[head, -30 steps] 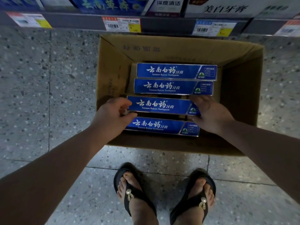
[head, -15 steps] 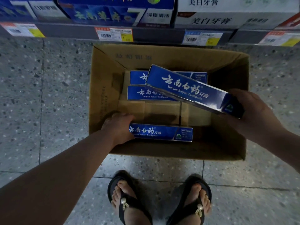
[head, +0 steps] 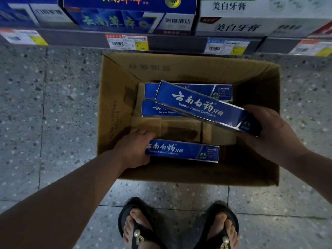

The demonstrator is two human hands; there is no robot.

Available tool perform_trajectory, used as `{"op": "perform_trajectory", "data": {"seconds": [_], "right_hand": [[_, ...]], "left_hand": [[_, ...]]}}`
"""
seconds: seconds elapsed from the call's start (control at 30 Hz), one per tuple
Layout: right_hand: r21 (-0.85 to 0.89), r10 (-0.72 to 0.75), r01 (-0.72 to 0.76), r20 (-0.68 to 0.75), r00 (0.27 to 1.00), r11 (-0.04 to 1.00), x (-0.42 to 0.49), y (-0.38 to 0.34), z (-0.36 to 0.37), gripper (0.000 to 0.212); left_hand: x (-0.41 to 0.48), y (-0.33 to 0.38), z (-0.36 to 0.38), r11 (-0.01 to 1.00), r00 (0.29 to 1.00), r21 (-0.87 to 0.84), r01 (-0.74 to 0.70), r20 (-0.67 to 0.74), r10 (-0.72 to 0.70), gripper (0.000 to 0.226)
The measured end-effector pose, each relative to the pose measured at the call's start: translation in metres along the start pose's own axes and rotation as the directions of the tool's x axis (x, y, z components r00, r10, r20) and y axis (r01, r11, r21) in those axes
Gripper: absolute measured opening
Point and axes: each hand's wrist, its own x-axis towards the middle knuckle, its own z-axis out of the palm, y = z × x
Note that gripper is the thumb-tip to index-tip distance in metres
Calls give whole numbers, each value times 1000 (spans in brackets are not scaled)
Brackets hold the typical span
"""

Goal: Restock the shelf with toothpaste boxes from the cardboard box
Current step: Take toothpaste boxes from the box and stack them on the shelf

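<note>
An open cardboard box [head: 115, 112] stands on the floor below the shelf [head: 179, 43]. My right hand [head: 269, 133] grips the right end of a blue toothpaste box [head: 201, 106], held tilted above the carton. My left hand [head: 134, 148] grips the left end of another blue toothpaste box [head: 186, 151] lying near the carton's front wall. Two more blue toothpaste boxes [head: 150, 90] lie side by side at the back of the carton, partly hidden under the raised one.
The shelf edge carries price tags [head: 127, 42]. Blue product boxes [head: 129, 17] and white product boxes [head: 251, 24] stand on the shelf. My two feet in black sandals [head: 177, 229] stand on the speckled tile floor in front of the carton.
My right hand lifted one toothpaste box out of the row and holds it tilted above the carton. My left hand moved to the front box and closed on its left end.
</note>
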Motion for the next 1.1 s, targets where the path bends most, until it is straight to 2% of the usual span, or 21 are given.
{"op": "perform_trajectory", "data": {"seconds": [0.17, 0.3, 0.57, 0.7, 0.83, 0.97, 1.03, 1.1], "right_hand": [[-23, 5, -5, -24, 1000, 1000, -10, -16, -24, 62], [-16, 4, -5, -45, 999, 1000, -31, -41, -72, 61], [-27, -149, 148, -41, 988, 989, -96, -127, -243, 59], [-5, -259, 259, -64, 964, 966, -134, -185, -342, 53], [32, -340, 342, -55, 939, 939, -181, -251, -441, 53], [11, -492, 493, -24, 870, 870, -222, -319, -526, 53], [39, -524, 523, 21, 851, 851, -235, -355, -559, 53], [85, -569, 567, 1, 822, 819, -249, -393, -585, 50]], "left_hand": [[-34, 12, -15, 1000, 992, -22, -21, -128, 18, 68], [-93, 22, -40, 996, 966, -78, -35, -257, 14, 63], [-290, 48, -133, 993, 901, -85, -81, -433, 36, 57], [-402, 66, -192, 981, 882, -193, -33, -468, -62, 49], [-516, 81, -238, 975, 804, -219, 39, -573, -160, 48], [-624, 93, -271, 942, 727, -334, -41, -657, -201, 35], [-671, 91, -282, 924, 694, -379, -47, -678, -242, 35], [-714, 86, -289, 909, 646, -415, -34, -703, -297, 38]]}}
